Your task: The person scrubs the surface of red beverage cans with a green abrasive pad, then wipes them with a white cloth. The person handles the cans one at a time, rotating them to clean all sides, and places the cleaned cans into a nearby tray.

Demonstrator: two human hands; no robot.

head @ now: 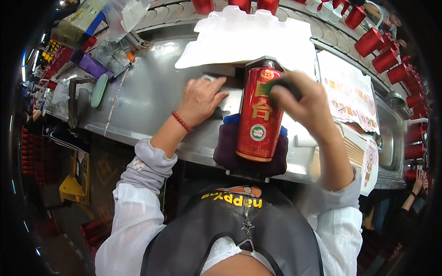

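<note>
A red bottle [259, 114] with gold characters lies in front of me, its narrow neck away from me. Its base end rests on a dark purple cloth [224, 148] with blue showing beneath, and its neck end lies in a dark metal holder [280, 61]. My right hand [305, 98], blurred, grips a dark green-and-black pad [288, 86] against the bottle's upper right side. To the bottle's left, my left hand [200, 98] hovers over or rests on the steel bench, thumb and index finger apart. Something whitish shows by its knuckles; I cannot tell what.
White sheets [252, 38] lie beyond the bottle. Printed decal sheets [348, 93] are stacked at right, beside a steel sink [392, 148]. Red bottles [369, 41] line a curved conveyor. A pale green oval object [99, 90] lies at left. Another person's hand [419, 181] shows far right.
</note>
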